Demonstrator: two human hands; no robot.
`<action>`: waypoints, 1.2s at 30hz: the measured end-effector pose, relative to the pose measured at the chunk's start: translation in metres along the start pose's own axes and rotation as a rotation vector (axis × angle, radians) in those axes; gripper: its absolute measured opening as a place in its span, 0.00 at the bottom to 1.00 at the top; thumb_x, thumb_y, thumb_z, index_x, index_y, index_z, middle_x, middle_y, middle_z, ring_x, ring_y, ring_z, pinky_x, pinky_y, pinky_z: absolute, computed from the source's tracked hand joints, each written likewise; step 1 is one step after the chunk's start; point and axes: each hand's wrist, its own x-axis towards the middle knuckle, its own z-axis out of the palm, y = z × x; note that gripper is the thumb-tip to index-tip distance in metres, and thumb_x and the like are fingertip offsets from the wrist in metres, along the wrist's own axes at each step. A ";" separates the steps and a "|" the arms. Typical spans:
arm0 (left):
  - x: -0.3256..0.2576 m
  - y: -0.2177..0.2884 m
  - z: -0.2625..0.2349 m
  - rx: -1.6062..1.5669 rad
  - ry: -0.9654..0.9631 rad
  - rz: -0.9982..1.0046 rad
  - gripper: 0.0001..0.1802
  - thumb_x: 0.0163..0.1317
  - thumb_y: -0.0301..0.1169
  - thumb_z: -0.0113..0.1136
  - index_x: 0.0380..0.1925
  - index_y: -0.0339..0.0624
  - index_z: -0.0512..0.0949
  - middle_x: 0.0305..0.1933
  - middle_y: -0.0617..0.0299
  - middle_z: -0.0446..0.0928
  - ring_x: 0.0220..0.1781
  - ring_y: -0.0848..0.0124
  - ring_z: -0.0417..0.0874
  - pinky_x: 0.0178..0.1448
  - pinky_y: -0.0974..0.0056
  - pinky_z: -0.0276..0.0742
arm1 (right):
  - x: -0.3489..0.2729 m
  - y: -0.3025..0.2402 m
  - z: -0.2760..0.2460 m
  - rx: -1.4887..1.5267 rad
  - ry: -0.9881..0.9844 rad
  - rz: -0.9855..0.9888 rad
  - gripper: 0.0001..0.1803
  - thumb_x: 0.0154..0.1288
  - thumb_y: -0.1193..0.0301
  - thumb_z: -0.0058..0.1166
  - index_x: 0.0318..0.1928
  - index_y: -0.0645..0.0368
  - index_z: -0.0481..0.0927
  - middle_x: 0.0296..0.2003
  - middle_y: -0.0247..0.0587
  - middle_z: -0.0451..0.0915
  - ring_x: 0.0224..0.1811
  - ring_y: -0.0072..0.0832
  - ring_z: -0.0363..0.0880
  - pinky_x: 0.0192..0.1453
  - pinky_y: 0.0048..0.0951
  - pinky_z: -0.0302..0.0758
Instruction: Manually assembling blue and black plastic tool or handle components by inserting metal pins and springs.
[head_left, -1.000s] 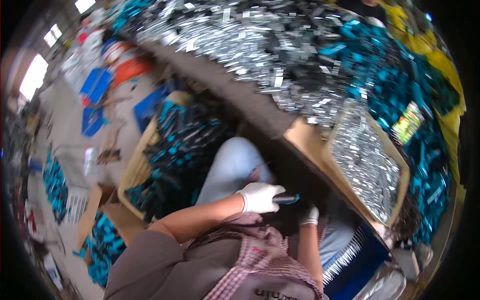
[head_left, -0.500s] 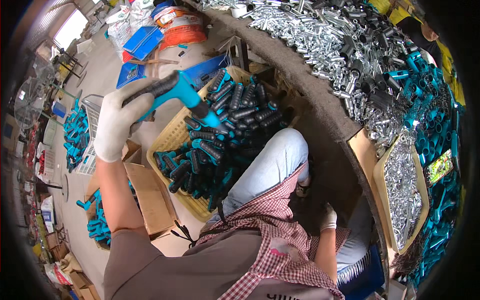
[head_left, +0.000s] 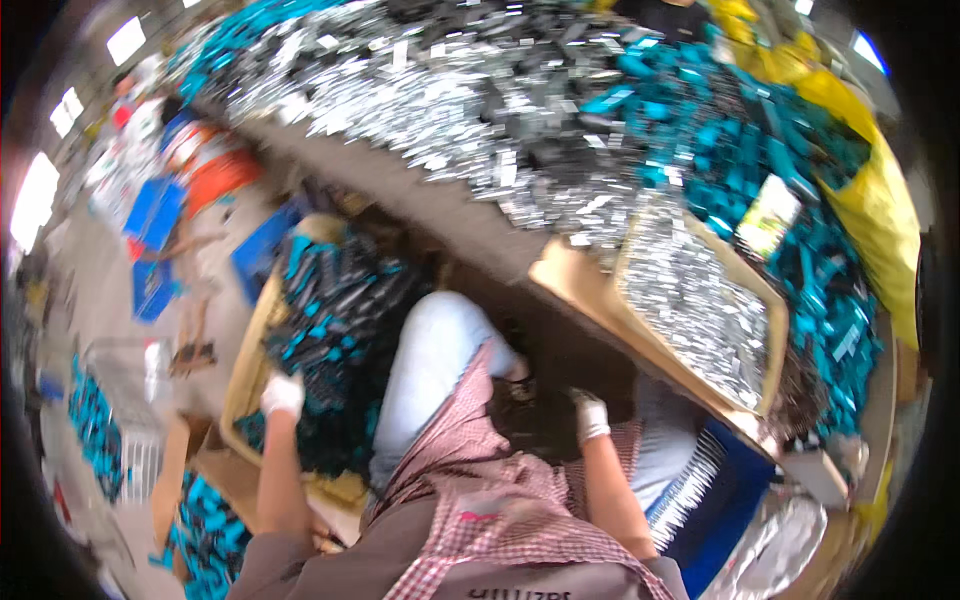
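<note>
My left hand [head_left: 283, 396], in a white glove, is at the left side of a yellow basket [head_left: 248, 345]. The basket holds a heap of black-and-teal, pistol-shaped handles [head_left: 335, 310]. Motion blur smears the left fingers, and I make out no handle in them. Beside my right thigh, low under the bench edge, hangs my right hand [head_left: 592, 414], also gloved in white. Its fingers are too blurred to read, and nothing shows clearly in it.
A bench bears heaped silver metal parts [head_left: 430, 110] and teal parts [head_left: 700, 130]. On its near edge sits a yellow tray [head_left: 777, 340] of small silver pieces. A blue bin [head_left: 715, 530] stands at my right, a cardboard box [head_left: 225, 475] at my left.
My left hand has come down from its raised place to the basket; the handle it held up no longer shows in it. The view has swung right. My right hand stays low.
</note>
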 end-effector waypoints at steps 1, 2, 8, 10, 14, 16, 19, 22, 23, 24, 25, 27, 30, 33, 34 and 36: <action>-0.001 -0.008 -0.017 0.075 -0.061 -0.007 0.36 0.65 0.56 0.56 0.54 0.31 0.77 0.53 0.36 0.80 0.58 0.41 0.81 0.62 0.46 0.75 | -0.003 -0.022 0.013 0.213 -0.015 0.142 0.16 0.70 0.71 0.49 0.51 0.67 0.84 0.49 0.44 0.85 0.52 0.32 0.82 0.60 0.31 0.75; -0.010 -0.014 -0.037 0.060 -0.054 0.061 0.31 0.63 0.53 0.59 0.49 0.33 0.81 0.52 0.38 0.81 0.57 0.43 0.81 0.62 0.47 0.76 | -0.007 -0.059 0.026 0.428 -0.036 0.276 0.17 0.72 0.70 0.47 0.53 0.66 0.83 0.49 0.44 0.85 0.53 0.31 0.82 0.59 0.30 0.75; -0.001 0.024 -0.088 -0.288 -0.306 0.668 0.24 0.60 0.38 0.64 0.51 0.31 0.81 0.49 0.44 0.84 0.50 0.57 0.86 0.55 0.58 0.79 | -0.029 -0.240 0.015 0.334 -0.223 -0.101 0.15 0.74 0.73 0.45 0.51 0.67 0.82 0.43 0.42 0.85 0.46 0.25 0.82 0.55 0.28 0.77; -0.035 0.109 -0.120 -0.320 -0.377 0.917 0.25 0.62 0.40 0.63 0.54 0.34 0.80 0.52 0.42 0.82 0.54 0.54 0.85 0.60 0.58 0.77 | -0.034 -0.279 -0.001 0.376 -0.228 -0.239 0.14 0.72 0.71 0.49 0.52 0.62 0.83 0.38 0.40 0.85 0.41 0.26 0.83 0.49 0.27 0.79; -0.106 0.236 -0.182 -0.308 -0.441 1.171 0.27 0.63 0.40 0.62 0.59 0.36 0.77 0.54 0.45 0.83 0.54 0.58 0.85 0.60 0.60 0.78 | -0.036 -0.343 -0.037 0.263 -0.190 -0.508 0.12 0.69 0.72 0.53 0.49 0.61 0.84 0.38 0.44 0.85 0.39 0.33 0.84 0.47 0.31 0.79; -0.111 0.279 -0.202 -0.240 -0.542 1.317 0.26 0.63 0.39 0.62 0.59 0.36 0.77 0.54 0.46 0.83 0.54 0.58 0.85 0.60 0.60 0.78 | -0.029 -0.360 -0.056 -0.117 0.064 -0.874 0.10 0.64 0.73 0.59 0.46 0.58 0.84 0.36 0.46 0.84 0.37 0.41 0.83 0.45 0.36 0.79; -0.115 0.333 -0.237 -0.006 -0.357 1.510 0.27 0.63 0.38 0.59 0.59 0.35 0.77 0.55 0.50 0.83 0.58 0.61 0.83 0.64 0.61 0.75 | -0.022 -0.368 -0.082 -0.350 0.286 -0.965 0.12 0.56 0.77 0.63 0.43 0.58 0.83 0.32 0.43 0.83 0.33 0.42 0.80 0.39 0.39 0.76; -0.094 0.391 -0.250 -0.028 -0.292 1.554 0.27 0.63 0.42 0.58 0.57 0.35 0.79 0.59 0.49 0.81 0.61 0.58 0.82 0.66 0.60 0.74 | -0.012 -0.354 -0.098 -0.434 0.441 -0.985 0.16 0.51 0.79 0.64 0.44 0.57 0.83 0.38 0.42 0.83 0.39 0.42 0.81 0.46 0.40 0.76; -0.086 0.413 -0.250 -0.049 -0.294 1.578 0.28 0.63 0.43 0.58 0.56 0.34 0.79 0.59 0.48 0.81 0.61 0.57 0.81 0.66 0.60 0.73 | -0.011 -0.349 -0.099 -0.453 0.485 -0.953 0.17 0.50 0.79 0.64 0.44 0.57 0.83 0.40 0.42 0.83 0.42 0.43 0.81 0.49 0.41 0.76; -0.077 0.432 -0.252 -0.069 -0.240 1.606 0.29 0.62 0.45 0.57 0.56 0.33 0.79 0.59 0.46 0.81 0.61 0.56 0.81 0.66 0.58 0.73 | -0.009 -0.346 -0.097 -0.462 0.523 -0.928 0.17 0.49 0.79 0.64 0.43 0.56 0.83 0.41 0.43 0.83 0.45 0.44 0.80 0.52 0.41 0.76; -0.069 0.450 -0.248 -0.102 -0.130 1.583 0.31 0.61 0.47 0.57 0.55 0.33 0.79 0.57 0.44 0.81 0.60 0.54 0.82 0.66 0.57 0.74 | -0.007 -0.347 -0.095 -0.455 0.522 -0.941 0.17 0.49 0.79 0.64 0.43 0.56 0.83 0.41 0.43 0.83 0.45 0.44 0.80 0.52 0.41 0.76; -0.050 0.481 -0.243 -0.140 0.047 1.495 0.30 0.60 0.47 0.57 0.52 0.32 0.81 0.54 0.43 0.82 0.58 0.51 0.82 0.64 0.57 0.75 | -0.003 -0.357 -0.089 -0.485 0.607 -0.943 0.17 0.49 0.79 0.64 0.43 0.55 0.82 0.43 0.43 0.82 0.49 0.45 0.79 0.55 0.43 0.75; -0.022 0.526 -0.223 -0.141 0.211 1.358 0.27 0.57 0.46 0.57 0.48 0.35 0.83 0.50 0.43 0.83 0.54 0.50 0.84 0.61 0.55 0.77 | -0.007 -0.357 -0.088 -0.491 0.637 -0.898 0.17 0.49 0.79 0.64 0.42 0.54 0.82 0.45 0.42 0.81 0.50 0.46 0.78 0.57 0.46 0.73; -0.013 0.567 -0.208 -0.076 0.150 1.272 0.27 0.53 0.45 0.61 0.47 0.37 0.84 0.48 0.42 0.84 0.52 0.49 0.84 0.60 0.55 0.77 | -0.008 -0.356 -0.092 -0.539 0.619 -0.886 0.17 0.48 0.78 0.65 0.42 0.55 0.82 0.45 0.41 0.81 0.49 0.45 0.79 0.57 0.47 0.73; -0.003 0.579 -0.201 -0.082 0.123 1.243 0.28 0.53 0.45 0.61 0.49 0.36 0.83 0.50 0.41 0.83 0.53 0.49 0.84 0.60 0.55 0.77 | -0.007 -0.356 -0.091 -0.552 0.601 -0.897 0.17 0.48 0.78 0.65 0.42 0.54 0.82 0.45 0.41 0.82 0.49 0.44 0.79 0.57 0.47 0.73; 0.014 0.592 -0.186 -0.200 0.143 1.175 0.28 0.54 0.47 0.63 0.45 0.34 0.84 0.52 0.38 0.81 0.56 0.47 0.83 0.62 0.53 0.78 | -0.004 -0.357 -0.089 -0.554 0.591 -0.910 0.16 0.49 0.77 0.65 0.42 0.54 0.82 0.45 0.41 0.81 0.49 0.44 0.79 0.57 0.48 0.73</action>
